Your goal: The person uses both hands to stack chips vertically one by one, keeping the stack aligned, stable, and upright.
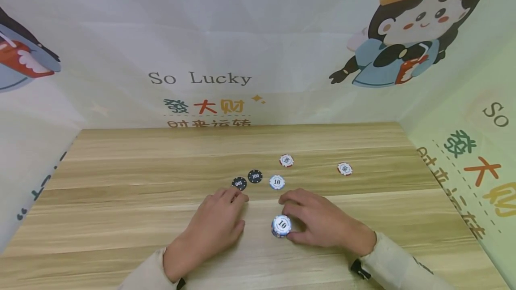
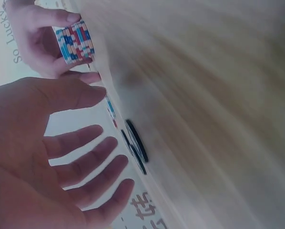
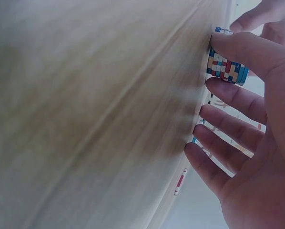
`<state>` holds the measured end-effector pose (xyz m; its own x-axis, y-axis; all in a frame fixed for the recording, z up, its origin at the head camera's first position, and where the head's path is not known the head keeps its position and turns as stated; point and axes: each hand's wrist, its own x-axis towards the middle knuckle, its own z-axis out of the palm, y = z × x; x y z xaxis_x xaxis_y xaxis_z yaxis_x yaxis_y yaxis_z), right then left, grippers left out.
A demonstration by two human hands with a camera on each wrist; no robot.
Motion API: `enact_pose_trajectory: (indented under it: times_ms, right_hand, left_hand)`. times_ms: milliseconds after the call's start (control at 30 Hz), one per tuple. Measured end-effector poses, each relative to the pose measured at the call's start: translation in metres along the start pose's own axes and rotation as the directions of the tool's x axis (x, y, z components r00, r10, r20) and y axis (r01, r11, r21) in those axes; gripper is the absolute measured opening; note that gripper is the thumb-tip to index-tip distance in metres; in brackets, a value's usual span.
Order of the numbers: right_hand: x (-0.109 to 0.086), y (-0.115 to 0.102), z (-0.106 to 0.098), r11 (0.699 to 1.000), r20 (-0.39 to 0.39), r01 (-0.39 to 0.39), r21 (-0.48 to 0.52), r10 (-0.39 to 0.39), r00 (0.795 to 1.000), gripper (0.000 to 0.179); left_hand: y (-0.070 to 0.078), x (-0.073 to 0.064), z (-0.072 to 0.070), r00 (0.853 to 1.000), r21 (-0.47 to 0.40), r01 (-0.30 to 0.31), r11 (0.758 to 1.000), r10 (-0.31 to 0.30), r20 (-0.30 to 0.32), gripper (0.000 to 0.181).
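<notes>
A short stack of poker chips (image 1: 281,224), topped by a blue-edged white one marked 10, stands upright on the wooden table. My right hand (image 1: 320,219) pinches its right side between thumb and index finger; the other fingers reach loosely forward. The right wrist view shows the stack's mixed-colour edges (image 3: 224,67) between them. To the left, my left hand (image 1: 213,223) holds nothing, its fingers spread and slightly bent. Those fingertips are at the near edge of a black 100 chip (image 1: 239,182); contact cannot be told. Another black chip (image 1: 255,176) lies just beyond.
A blue-edged 10 chip (image 1: 277,182) lies flat beyond the stack. Farther back is a red-edged white chip (image 1: 286,160), with a similar chip (image 1: 344,168) to the right. Printed cloth walls (image 1: 282,57) border the table (image 1: 141,155) at the back and sides.
</notes>
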<state>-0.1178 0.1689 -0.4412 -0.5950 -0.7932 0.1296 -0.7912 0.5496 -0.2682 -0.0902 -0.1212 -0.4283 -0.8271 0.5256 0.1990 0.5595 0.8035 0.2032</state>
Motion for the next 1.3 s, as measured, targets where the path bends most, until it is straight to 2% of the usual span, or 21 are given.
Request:
enact_pose_trajectory:
  times_ms: [233,433,733,933,1300]
  right_hand:
    - [0.0,0.0,0.0,1.0,-0.005,0.009,0.003,-0.009,1.0,0.035]
    - [-0.001,0.0,0.0,1.0,-0.009,0.014,0.009,-0.014,1.0,0.034]
    - [-0.001,0.0,0.001,1.0,-0.019,0.016,0.002,-0.016,1.0,0.035]
    - [-0.001,0.0,0.0,1.0,-0.015,0.015,-0.004,-0.015,1.0,0.035]
    - [0.0,-0.002,-0.001,1.0,-0.001,-0.003,0.014,0.003,1.0,0.034]
  left_hand:
    - [-0.01,-0.003,0.0,0.997,-0.001,0.063,0.998,-0.063,0.039,0.046]
    - [-0.013,-0.003,-0.001,0.995,-0.018,0.085,0.996,-0.084,0.047,0.044]
    - [-0.015,-0.003,-0.002,0.999,-0.004,0.047,0.999,-0.047,0.013,0.034]
    - [-0.015,-0.002,-0.001,0.999,0.0,0.038,0.999,-0.038,-0.002,0.034]
    - [-0.004,0.006,-0.004,0.999,-0.048,0.003,0.999,-0.005,-0.036,0.036]
